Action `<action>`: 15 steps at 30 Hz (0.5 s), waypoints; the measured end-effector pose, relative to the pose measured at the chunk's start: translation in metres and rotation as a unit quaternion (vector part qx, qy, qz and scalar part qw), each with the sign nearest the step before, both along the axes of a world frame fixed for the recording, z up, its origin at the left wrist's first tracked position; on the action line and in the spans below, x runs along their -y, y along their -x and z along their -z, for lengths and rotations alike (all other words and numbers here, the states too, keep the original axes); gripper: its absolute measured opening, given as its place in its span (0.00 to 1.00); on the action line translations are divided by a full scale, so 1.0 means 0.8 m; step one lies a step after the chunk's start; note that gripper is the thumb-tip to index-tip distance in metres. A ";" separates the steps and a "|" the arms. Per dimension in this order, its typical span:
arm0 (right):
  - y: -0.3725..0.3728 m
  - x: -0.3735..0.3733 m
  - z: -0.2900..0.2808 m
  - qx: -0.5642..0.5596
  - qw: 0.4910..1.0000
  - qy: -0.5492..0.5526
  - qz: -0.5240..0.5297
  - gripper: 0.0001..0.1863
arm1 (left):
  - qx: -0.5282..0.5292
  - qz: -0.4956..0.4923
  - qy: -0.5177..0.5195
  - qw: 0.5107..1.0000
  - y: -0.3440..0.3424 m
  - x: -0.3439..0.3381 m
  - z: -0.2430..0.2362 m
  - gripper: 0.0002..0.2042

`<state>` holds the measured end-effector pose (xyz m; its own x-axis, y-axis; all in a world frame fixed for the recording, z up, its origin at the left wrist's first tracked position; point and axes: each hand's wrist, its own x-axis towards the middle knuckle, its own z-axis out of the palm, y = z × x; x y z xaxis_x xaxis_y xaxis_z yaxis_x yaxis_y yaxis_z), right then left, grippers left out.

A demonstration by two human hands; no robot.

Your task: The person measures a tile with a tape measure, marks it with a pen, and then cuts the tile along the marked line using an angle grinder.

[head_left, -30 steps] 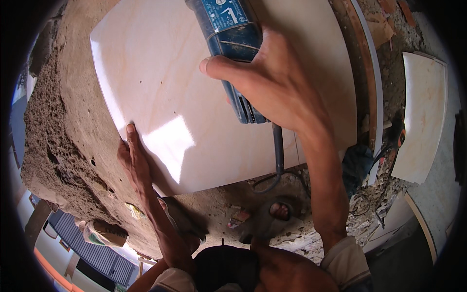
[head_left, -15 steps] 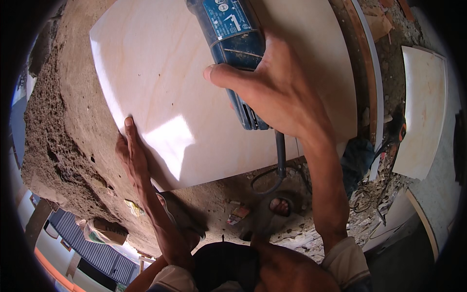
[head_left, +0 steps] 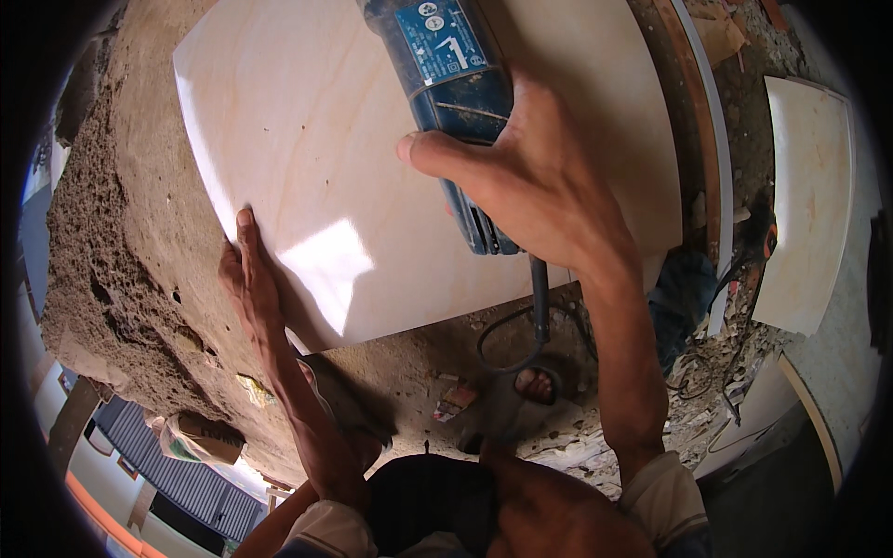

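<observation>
A large cream tile [head_left: 288, 158] with faint veining lies in front of me, a patch of sunlight on its near left part. My left hand [head_left: 249, 284] grips its left edge near the front corner, thumb on top; the other fingers are partly hidden. My right hand [head_left: 553, 186] is wrapped over the rear body of a blue corded angle grinder [head_left: 451, 102], its thumb on the left side. The grinder points away from me above the tile, and its front end is beyond the upper edge of the picture. Its black cord [head_left: 540, 298] drops past the tile's near edge.
Right of the tile run a brown strip [head_left: 699, 121] and a white strip [head_left: 720, 167]. Farther right lies another cream piece [head_left: 802, 205]. A dark blue cloth [head_left: 684, 302] and rubble are near my right arm. My foot [head_left: 535, 385] shows below the cord. A sack [head_left: 200, 439] sits lower left.
The grinder and my right hand have shifted slightly right and toward me in the picture. My left hand sits a little higher in view, still on the tile's edge.
</observation>
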<state>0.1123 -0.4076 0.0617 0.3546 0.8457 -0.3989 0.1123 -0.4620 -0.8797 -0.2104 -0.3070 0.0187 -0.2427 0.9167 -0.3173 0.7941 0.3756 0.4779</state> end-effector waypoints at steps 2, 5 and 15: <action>0.001 0.004 -0.002 -0.024 1.000 0.013 0.011 0.27 | 0.006 0.007 -0.015 1.000 -0.001 0.000 0.000 0.41; 0.003 0.008 -0.004 -0.055 0.998 0.020 0.020 0.31 | 0.014 -0.003 0.000 1.000 -0.001 0.000 0.001 0.42; 0.011 0.028 -0.001 -0.013 1.000 0.023 0.003 0.21 | -0.001 0.016 -0.069 0.998 0.004 0.000 0.010 0.44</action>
<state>0.1038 -0.4303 0.0624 0.3486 0.8243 -0.4462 0.0875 -0.5026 -0.8601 -0.2134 -0.3073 0.0109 -0.2132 0.9587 -0.1881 0.8053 0.2814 0.5218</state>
